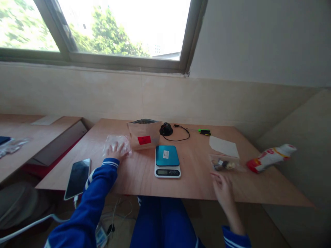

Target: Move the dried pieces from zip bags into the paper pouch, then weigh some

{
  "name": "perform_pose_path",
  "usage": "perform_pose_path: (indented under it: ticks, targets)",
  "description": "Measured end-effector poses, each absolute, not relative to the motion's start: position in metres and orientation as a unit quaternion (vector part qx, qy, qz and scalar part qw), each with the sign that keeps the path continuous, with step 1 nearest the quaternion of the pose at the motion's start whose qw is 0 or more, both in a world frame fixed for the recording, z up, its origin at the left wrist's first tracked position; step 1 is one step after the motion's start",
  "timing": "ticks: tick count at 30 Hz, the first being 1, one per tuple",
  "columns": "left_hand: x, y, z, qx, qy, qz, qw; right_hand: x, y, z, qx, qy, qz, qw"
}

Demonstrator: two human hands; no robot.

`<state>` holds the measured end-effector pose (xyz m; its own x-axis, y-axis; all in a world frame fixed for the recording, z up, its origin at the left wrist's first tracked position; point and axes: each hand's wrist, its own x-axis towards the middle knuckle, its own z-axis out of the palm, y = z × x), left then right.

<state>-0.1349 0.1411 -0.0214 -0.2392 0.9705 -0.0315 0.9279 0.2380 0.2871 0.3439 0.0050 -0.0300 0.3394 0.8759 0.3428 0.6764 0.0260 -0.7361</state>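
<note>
My left hand (116,151) lies with fingers spread on a few clear plastic bags (124,142) at the left of the table. Just right of it stands a brown paper pouch (144,132) with a red label, its top gaping. A kitchen scale (167,161) with a teal plate sits in the middle, nothing on it. On the right, my right hand (222,186) has its fingers drawn together at the near edge of a clear bag (226,164) of small dark and pale items. Something thin and reddish shows at the fingertips; what they pinch is unclear.
Behind the scale are a black round device (166,129) with a cable and a green-and-black screwdriver (204,132). White paper (224,146) lies behind the right bag. A red-and-white bottle (271,157) leans at far right. A phone (77,177) overhangs the left front edge, cable attached.
</note>
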Motion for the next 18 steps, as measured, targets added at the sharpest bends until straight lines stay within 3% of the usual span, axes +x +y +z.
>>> perform_pose_path:
  ticks: [4,7,10,14,18]
  targets:
    - [-0.143,0.142,-0.042,0.611,0.774,0.083,0.14,0.394,0.037,-0.046,-0.738,-0.589,-0.068,0.323]
    - [-0.149,0.143,-0.039,0.609,0.778,0.093,0.125,0.414,0.058,-0.052,-0.781,-0.584,-0.075,0.209]
    - [-0.149,0.139,-0.026,0.598,0.785,0.147,0.069,0.419,0.066,-0.052,-0.781,-0.6,-0.09,0.146]
    - [-0.126,0.113,-0.004,0.573,0.763,0.298,0.019,0.416,0.06,-0.044,-0.758,-0.618,-0.127,0.164]
    - [-0.067,0.061,0.011,0.591,0.639,0.485,0.086,0.406,0.043,-0.025,-0.753,-0.597,-0.1,0.26]
